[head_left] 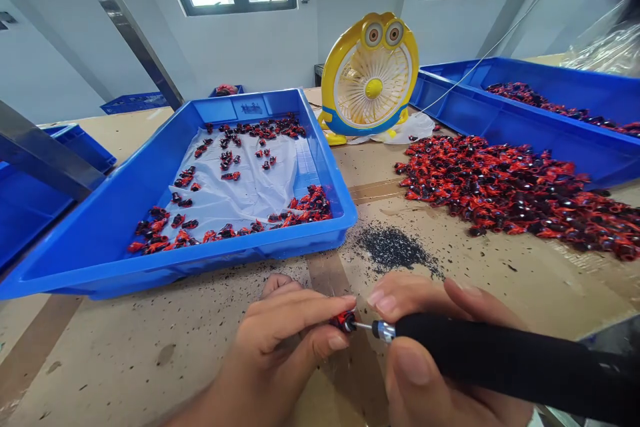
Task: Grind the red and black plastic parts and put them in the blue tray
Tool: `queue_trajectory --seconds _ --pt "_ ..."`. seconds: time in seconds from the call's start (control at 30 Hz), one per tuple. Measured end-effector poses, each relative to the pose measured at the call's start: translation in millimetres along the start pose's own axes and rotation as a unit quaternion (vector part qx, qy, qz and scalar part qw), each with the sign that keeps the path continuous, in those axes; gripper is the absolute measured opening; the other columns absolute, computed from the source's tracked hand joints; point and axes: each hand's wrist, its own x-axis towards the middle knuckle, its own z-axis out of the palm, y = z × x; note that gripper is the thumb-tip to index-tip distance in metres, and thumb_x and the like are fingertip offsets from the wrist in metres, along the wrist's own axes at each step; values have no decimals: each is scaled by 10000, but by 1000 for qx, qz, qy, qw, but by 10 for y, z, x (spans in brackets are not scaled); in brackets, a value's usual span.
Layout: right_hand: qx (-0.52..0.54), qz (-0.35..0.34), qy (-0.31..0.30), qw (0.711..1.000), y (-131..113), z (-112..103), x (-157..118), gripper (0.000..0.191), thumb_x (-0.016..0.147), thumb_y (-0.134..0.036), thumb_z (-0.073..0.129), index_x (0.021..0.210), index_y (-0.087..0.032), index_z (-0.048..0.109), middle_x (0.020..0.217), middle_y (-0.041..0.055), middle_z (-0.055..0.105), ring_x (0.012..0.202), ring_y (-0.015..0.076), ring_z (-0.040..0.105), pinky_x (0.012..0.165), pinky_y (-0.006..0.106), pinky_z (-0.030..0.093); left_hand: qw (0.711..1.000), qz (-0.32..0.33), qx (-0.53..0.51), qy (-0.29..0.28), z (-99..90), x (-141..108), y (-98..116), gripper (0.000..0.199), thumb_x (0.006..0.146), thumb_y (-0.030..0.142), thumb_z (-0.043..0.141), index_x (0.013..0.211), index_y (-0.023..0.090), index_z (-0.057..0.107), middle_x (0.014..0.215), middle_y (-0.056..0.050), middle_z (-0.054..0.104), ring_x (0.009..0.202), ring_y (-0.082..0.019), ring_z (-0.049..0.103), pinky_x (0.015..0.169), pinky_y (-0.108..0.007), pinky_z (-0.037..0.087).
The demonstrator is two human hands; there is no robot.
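Between the thumb and fingers of my left hand (pixel 287 330) is a small red-and-black plastic part (pixel 344 320), its dark end facing right. My right hand (pixel 430 360) is wrapped round a thick black-handled rotary tool (pixel 490 357) with a silver collar. The tool's thin metal bit (pixel 363 325) points left and meets the dark end of the part. Whether the tip is inside the part or only against it, I cannot tell. Just beyond my hands lies a heap of black shavings (pixel 395 248) on the cardboard-covered table (pixel 200 340).
A large blue tray (pixel 225 259) at left holds white sheeting and scattered red-and-black parts. A big pile of such parts (pixel 500 187) spreads on the right, before more blue trays (pixel 525 127). A yellow fan (pixel 373 83) stands at the back; a metal post (pixel 130 27) rises at left.
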Motion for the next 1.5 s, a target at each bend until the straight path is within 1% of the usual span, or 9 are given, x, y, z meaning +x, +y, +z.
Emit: queue_trajectory --seconds 0.13,0.5,0.6,0.73,0.9,1.07,1.23,1.4,1.5 --pt "-10 -1 -10 1000 -7 -7 -14 417 971 -116 788 1373 -156 686 972 -4 792 846 138 750 662 273 685 999 23 20 14 1 19 12 214 1008 247 828 1204 328 862 902 58 879 741 -118 771 781 -294 497" --pt "-14 -4 -29 999 0 -36 -8 405 991 -131 777 1381 -153 672 988 -10 787 848 129 739 662 268 670 999 38 14 15 -2 10 3 189 1029 288 808 1207 296 872 921 30 894 731 -130 783 799 -321 484" --pt "-17 -1 -50 999 13 -75 11 437 988 -104 761 1410 -162 660 1021 -9 786 884 135 749 713 287 689 1000 0 3 20 -3 32 52 177 1000 264 841 1160 319 891 878 50 898 697 -135 788 792 -324 485" --pt "-6 -4 -94 996 14 -120 21 488 994 -73 733 1459 -174 626 1086 -9 784 948 122 750 737 260 684 998 -64 -12 23 -10 50 99 134 970 277 866 1076 340 917 801 64 891 646 -150 748 722 -329 480" --pt "-5 -9 -100 995 8 -127 17 497 989 -80 744 1464 -172 629 1092 0 784 943 125 753 741 273 690 991 -128 -15 24 -18 30 105 144 941 276 865 1026 368 936 734 49 872 634 -177 722 716 -329 517" --pt "19 -3 -46 999 36 -80 11 435 1005 -130 763 1420 -149 636 1039 -7 786 903 114 757 709 252 672 983 -178 -52 13 -26 27 120 137 905 256 875 967 357 943 773 23 890 692 -186 763 673 -267 569" --pt "22 8 -22 999 46 -82 31 421 998 -161 795 1394 -145 653 997 -21 805 880 118 775 682 259 663 971 -219 -91 37 4 33 94 85 847 285 936 927 314 934 761 2 854 655 -141 749 610 -171 586" --pt "24 33 -8 999 34 -102 51 405 1002 -169 793 1387 -163 667 971 -35 808 867 114 765 721 264 657 959 -261 -97 47 12 -14 87 136 864 398 939 932 281 926 847 -32 852 744 -170 776 702 -205 637" --pt "28 32 -1 999 32 -95 51 415 990 -173 800 1385 -160 671 969 -28 811 860 121 764 716 268 656 955 -277 -103 32 -9 -41 78 169 895 433 913 976 285 922 912 -42 859 804 -187 790 756 -230 653"
